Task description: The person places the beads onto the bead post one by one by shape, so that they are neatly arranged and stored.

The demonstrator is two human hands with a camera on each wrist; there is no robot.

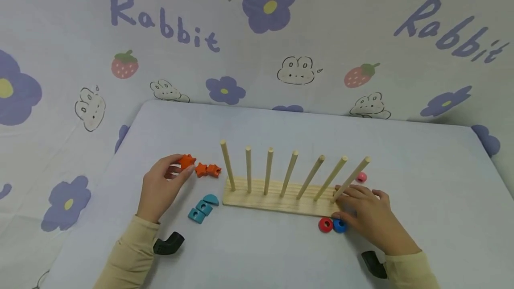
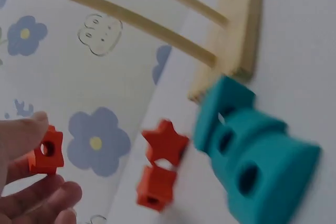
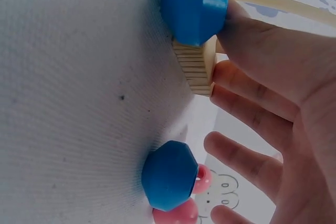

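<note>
My left hand pinches an orange star bead between thumb and fingers; the bead's hole shows in the left wrist view. Two more orange star beads lie together just right of it. My right hand holds the right end of a wooden peg rack, thumb at the front and fingers behind. A row of upright dowels with no beads on them rises from the rack's base. By the right thumb sit a blue bead and a red bead.
Teal half-round blocks lie left of the rack, below the star beads. A pink bead is behind the right hand. Another blue bead shows in the right wrist view. A black curved piece sits at the left wrist.
</note>
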